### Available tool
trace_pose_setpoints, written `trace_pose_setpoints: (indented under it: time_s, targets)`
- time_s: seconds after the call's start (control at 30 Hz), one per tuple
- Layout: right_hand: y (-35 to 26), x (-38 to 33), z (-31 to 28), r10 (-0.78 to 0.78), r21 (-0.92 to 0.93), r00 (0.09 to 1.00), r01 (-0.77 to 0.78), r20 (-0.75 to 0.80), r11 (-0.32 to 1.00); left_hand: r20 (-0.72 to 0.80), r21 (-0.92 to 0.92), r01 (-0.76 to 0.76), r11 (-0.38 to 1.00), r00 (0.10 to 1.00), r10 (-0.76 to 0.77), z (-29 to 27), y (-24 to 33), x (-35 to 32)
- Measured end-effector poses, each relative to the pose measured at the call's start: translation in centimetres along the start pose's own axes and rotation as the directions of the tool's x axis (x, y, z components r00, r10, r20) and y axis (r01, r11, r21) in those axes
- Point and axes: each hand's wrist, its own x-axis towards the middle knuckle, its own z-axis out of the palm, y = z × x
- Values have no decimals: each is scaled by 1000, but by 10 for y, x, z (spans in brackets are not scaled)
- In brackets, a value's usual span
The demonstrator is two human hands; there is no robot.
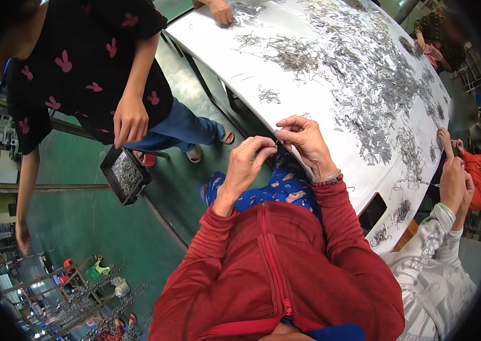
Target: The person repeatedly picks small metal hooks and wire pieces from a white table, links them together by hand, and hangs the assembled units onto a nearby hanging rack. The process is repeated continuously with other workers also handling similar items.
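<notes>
My left hand (250,165) and my right hand (307,146) meet in front of my body, at the near left edge of the white table (212,59). Thumb and fingers of each are pinched together. Between the fingertips is a small, thin dark piece (278,144), too small to name. Beyond my hands, a little cluster of bent wire pieces (269,94) lies on the tabletop. A larger heap of dark wire pieces (296,58) sits farther back, beside a broad spread of shiny metal pieces (374,85).
To the left stands a person in a black shirt (78,74), near a black bin (145,181) of metal pieces. Another person's hands (453,182) work at the right, by more wire heaps (410,150). A dark rectangular opening (373,211) is at the table's near edge.
</notes>
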Motion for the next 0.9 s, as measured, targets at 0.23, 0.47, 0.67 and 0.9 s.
trace_pose_setpoints:
  time_s: [0.23,0.47,0.67,0.9]
  targets:
    - [-10,-15,20,-64,-132,996,55,-69,990,4,114,9,993,1000,-9,0,-3,-3]
    - [-5,-28,34,-245,-293,961,198,-131,935,-1,249,-31,968,999,32,1,-4,-5]
    - [-2,-31,38,-409,-285,889,345,-204,894,-70,-10,97,995,993,-97,5,-7,-5]
    - [-18,-33,19,-386,-68,894,381,-229,922,-68,70,190,979,980,-185,38,-56,121]
